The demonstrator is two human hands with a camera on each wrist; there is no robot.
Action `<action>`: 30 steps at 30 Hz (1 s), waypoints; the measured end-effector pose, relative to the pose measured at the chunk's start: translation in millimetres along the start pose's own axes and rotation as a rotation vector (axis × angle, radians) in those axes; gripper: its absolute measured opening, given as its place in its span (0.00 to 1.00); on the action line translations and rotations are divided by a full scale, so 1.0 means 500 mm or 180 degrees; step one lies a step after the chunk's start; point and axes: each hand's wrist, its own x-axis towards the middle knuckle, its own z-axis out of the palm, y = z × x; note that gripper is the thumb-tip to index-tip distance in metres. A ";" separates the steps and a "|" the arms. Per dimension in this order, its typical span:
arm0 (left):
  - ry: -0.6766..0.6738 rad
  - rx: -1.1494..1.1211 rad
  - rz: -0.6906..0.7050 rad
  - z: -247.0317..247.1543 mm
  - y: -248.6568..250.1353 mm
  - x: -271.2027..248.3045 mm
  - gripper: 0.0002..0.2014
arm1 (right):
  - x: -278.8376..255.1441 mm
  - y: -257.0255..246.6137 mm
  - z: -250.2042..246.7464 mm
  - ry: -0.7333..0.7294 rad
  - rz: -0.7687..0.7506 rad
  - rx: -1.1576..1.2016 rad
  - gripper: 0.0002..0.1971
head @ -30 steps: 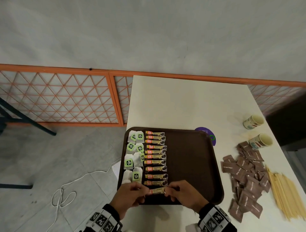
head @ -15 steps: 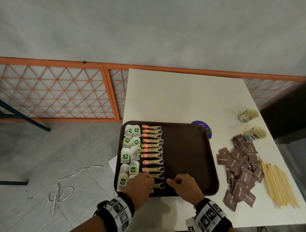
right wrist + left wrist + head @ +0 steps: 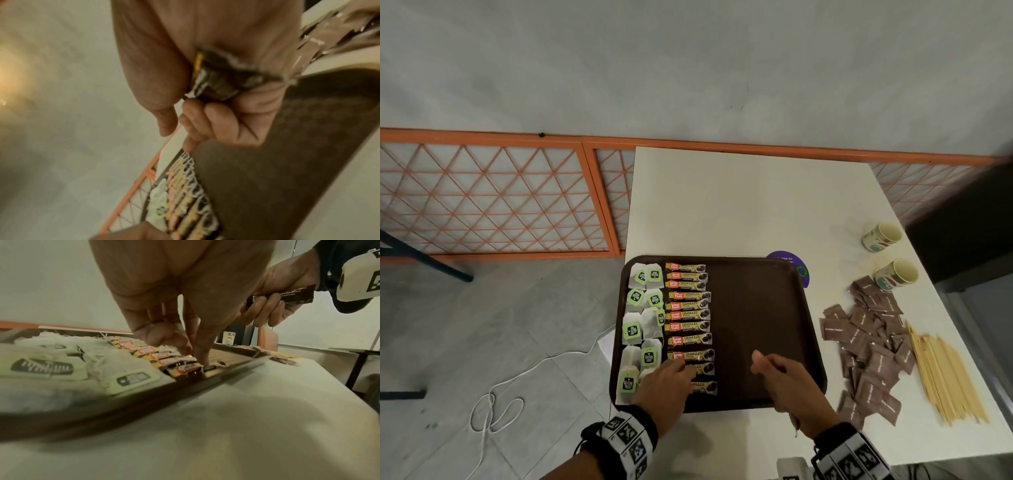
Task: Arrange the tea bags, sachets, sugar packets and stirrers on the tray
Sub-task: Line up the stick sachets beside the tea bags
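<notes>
A dark brown tray (image 3: 756,308) lies on the white table. Along its left side sit tea bags (image 3: 642,318) with green tags, and beside them a column of orange and yellow coffee sachets (image 3: 690,315). My left hand (image 3: 681,371) reaches onto the near end of that column, fingertips (image 3: 202,360) pressing down on the last sachets (image 3: 185,369). My right hand (image 3: 760,365) hovers over the bare tray floor, its fingers curled round a few dark coffee sachets (image 3: 222,78), which also show as a held sachet (image 3: 296,295) in the left wrist view. Brown sugar packets (image 3: 869,346) and wooden stirrers (image 3: 945,377) lie on the table right of the tray.
Two paper cups (image 3: 881,236) (image 3: 897,275) stand at the table's right edge. A purple disc (image 3: 792,263) peeks out behind the tray. An orange lattice fence (image 3: 493,198) and a white cable (image 3: 517,383) on the floor are to the left.
Both hands held one sachet at the near end of the column; it now lies there. My right hand has drawn away to the right, while my left stays on the sachets.
</notes>
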 end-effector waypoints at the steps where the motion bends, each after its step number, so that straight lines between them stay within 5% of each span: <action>1: 0.0069 -0.0189 -0.0069 -0.007 0.007 -0.003 0.09 | -0.003 -0.011 0.003 -0.0069 0.0086 0.0474 0.24; 5: 0.0128 -0.1961 -0.0414 -0.081 0.080 -0.002 0.13 | -0.008 -0.071 0.020 -0.0753 0.0166 0.2750 0.30; 9: -0.1113 -0.3363 -0.0398 -0.145 0.144 0.011 0.16 | -0.003 -0.122 0.054 -0.0963 -0.0110 0.3284 0.33; 13: -0.0867 -0.3177 -0.0353 -0.148 0.162 0.018 0.15 | 0.000 -0.142 0.083 -0.0489 -0.0360 0.2914 0.28; 18: -0.0726 -0.2753 0.0068 -0.148 0.156 0.010 0.12 | -0.011 -0.137 0.109 0.0265 -0.0896 0.0860 0.26; 21: -0.0901 -0.2571 0.0184 -0.155 0.146 0.010 0.07 | -0.015 -0.134 0.103 -0.0025 -0.0497 0.0680 0.26; 25: -0.1347 -0.3447 -0.0263 -0.175 0.113 0.011 0.09 | -0.010 -0.138 0.079 -0.0455 -0.0253 0.1242 0.33; 30: -0.1380 -0.3762 -0.0360 -0.184 0.083 0.004 0.09 | -0.010 -0.111 0.061 -0.0879 -0.0670 0.0922 0.27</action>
